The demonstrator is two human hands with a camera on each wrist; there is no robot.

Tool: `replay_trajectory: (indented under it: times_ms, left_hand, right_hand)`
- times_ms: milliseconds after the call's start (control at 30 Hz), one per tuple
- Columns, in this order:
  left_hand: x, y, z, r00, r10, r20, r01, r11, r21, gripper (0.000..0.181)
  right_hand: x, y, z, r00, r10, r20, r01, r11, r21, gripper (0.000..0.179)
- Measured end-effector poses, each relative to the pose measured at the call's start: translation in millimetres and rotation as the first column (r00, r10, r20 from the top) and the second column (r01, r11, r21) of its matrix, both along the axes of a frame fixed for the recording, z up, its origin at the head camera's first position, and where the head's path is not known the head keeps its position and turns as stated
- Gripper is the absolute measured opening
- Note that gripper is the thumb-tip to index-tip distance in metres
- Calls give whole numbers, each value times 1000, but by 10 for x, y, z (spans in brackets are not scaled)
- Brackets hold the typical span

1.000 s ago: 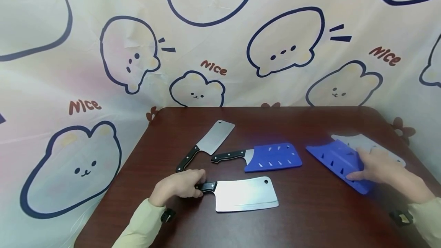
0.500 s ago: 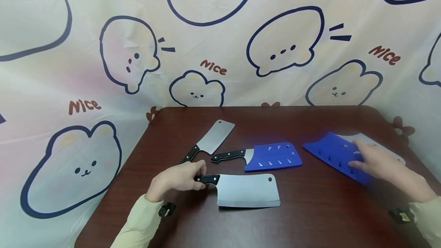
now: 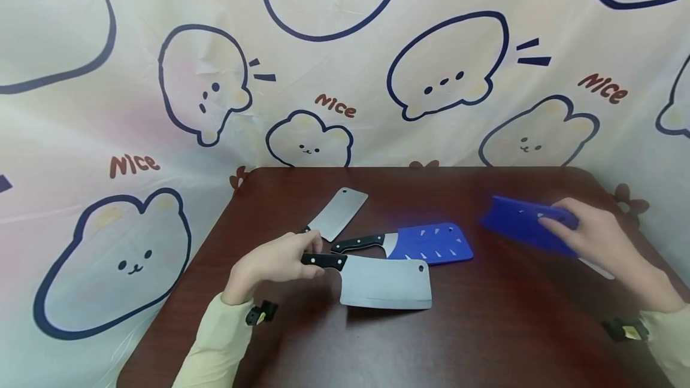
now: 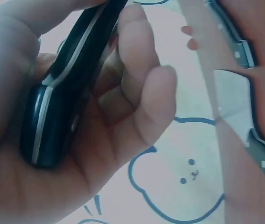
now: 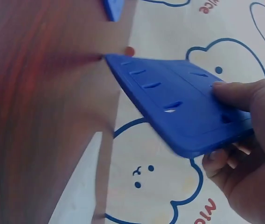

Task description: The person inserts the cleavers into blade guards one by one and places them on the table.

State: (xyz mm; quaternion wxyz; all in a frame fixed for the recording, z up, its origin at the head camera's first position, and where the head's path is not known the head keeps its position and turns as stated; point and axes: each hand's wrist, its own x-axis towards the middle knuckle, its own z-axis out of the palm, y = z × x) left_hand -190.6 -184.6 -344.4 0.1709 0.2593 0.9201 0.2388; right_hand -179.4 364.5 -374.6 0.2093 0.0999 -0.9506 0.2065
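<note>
My left hand [image 3: 277, 261] grips the black handle of a cleaver [image 3: 385, 283], its bare blade pointing right and raised over the table with a shadow below. In the left wrist view the handle [image 4: 46, 121] lies across the palm under curled fingers. My right hand [image 3: 604, 238] holds a blue slotted blade guard [image 3: 528, 223] by its end, thumb on top and fingers beneath. The right wrist view shows that guard [image 5: 170, 102] lifted and tilted, its nearer long edge facing the camera. Cleaver and guard are apart.
A second cleaver in a blue guard [image 3: 433, 241] lies mid-table, partly behind the held blade. Farther left lies a smaller bare cleaver [image 3: 339, 213]. A white guard [image 5: 79, 186] lies at the right, mostly hidden by my right hand in the head view. A patterned cloth [image 3: 366, 76] hangs behind the table.
My left hand has lifted the cleaver off the table and moved it away from me. My right hand has raised the blue guard off the white one and tipped it.
</note>
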Motion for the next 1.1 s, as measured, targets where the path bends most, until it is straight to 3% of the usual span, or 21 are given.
replay_trajectory:
  times_ms: [233, 400, 667, 867, 1100]
  left_hand:
    - [-43, -21, 205, 993, 64, -99, -54, 993, 104, 28]
    - [-69, -51, 326, 980, 93, -178, -63, 983, 170, 29]
    - [-17, -119, 488, 965, 132, -227, -73, 965, 252, 27]
    - [52, -233, 592, 944, 194, -266, -88, 927, 366, 25]
    - [97, -270, 681, 926, 242, -291, -68, 863, 501, 25]
  right_hand:
    - [0, -109, 255, 995, -98, 13, 99, 966, -240, 43]
    - [-23, -221, 443, 995, -94, 20, 95, 944, -316, 49]
    - [-34, -346, 563, 996, -88, -19, 72, 911, -406, 49]
    - [-13, -487, 742, 991, -119, -68, 68, 858, -509, 47]
    - [48, -626, 886, 976, -119, -184, -16, 798, -602, 44]
